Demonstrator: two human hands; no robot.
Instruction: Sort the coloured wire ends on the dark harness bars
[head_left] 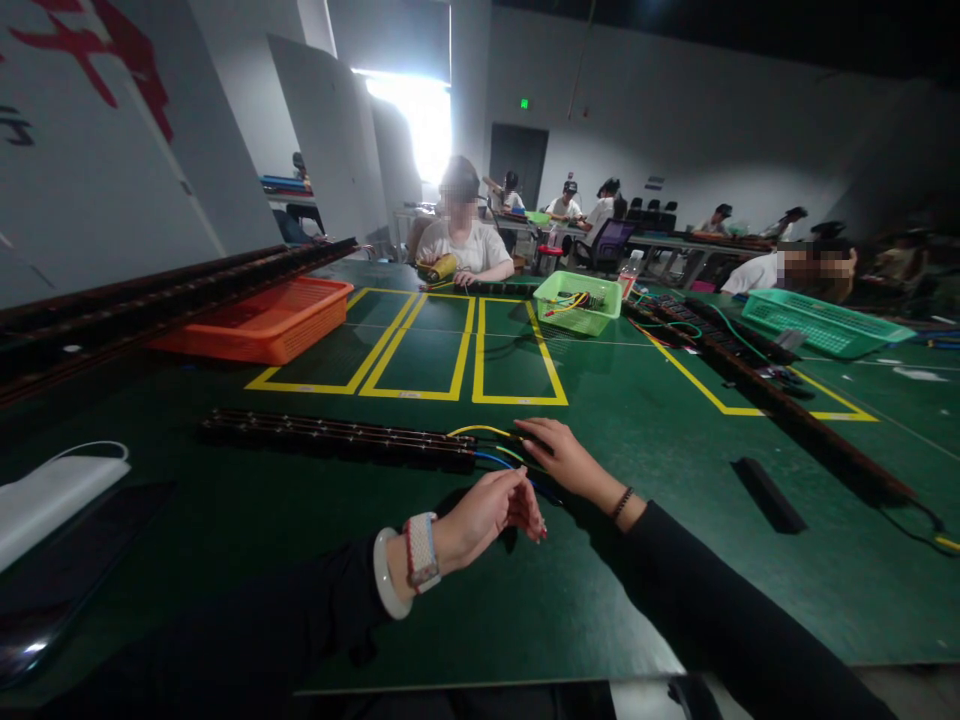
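A long dark strip bundle (337, 438) with thin copper-coloured lines lies crosswise on the green table before me. From its right end come a yellow wire (480, 430), a blue wire (493, 458) and a shorter green-yellow one. My right hand (559, 458), palm down, has its fingertips closed at the yellow wire's far end. My left hand (487, 512) is just in front of the wires, fingers curled and thumb side up. Its fingertips meet beside the blue wire; whatever they pinch is hidden.
Left are an orange basket (300, 310), a white device (60, 495) and a dark phone-like slab (82, 560). Green baskets (577, 315) (825, 325) stand farther back. Right, a long dark strip (810, 420) and a short black piece (769, 495) lie. A co-worker (465, 240) sits opposite.
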